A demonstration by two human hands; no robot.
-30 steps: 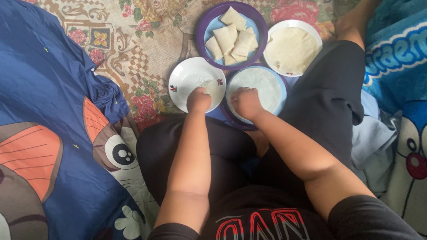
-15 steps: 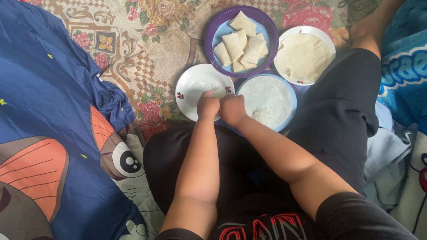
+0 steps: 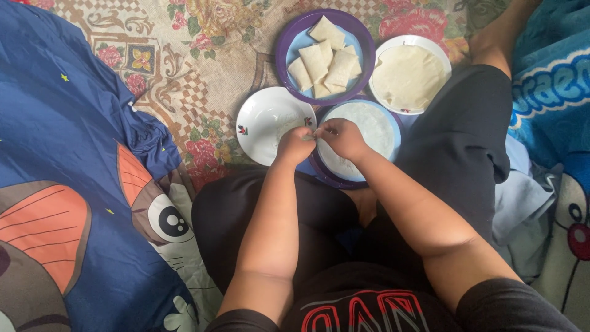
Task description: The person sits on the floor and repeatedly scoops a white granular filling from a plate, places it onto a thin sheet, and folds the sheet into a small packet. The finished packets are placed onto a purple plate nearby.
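Floral carpet point(image 3: 203, 67) lies under our plates. Our left hand point(image 3: 296, 145) and right hand point(image 3: 342, 138) meet, pinching a small pale scrap point(image 3: 316, 131) between white dish point(image 3: 265, 117) and wrapper plate point(image 3: 375, 132).

A pale round wrapper point(image 3: 369, 132) lies flat on a blue plate point(image 3: 393, 132), its near edge pinched.

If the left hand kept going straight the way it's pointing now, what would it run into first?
The left hand points up-frame and slightly right. Probably the purple plate of folded wrappers, after crossing the white plate's edge; depth is unclear.
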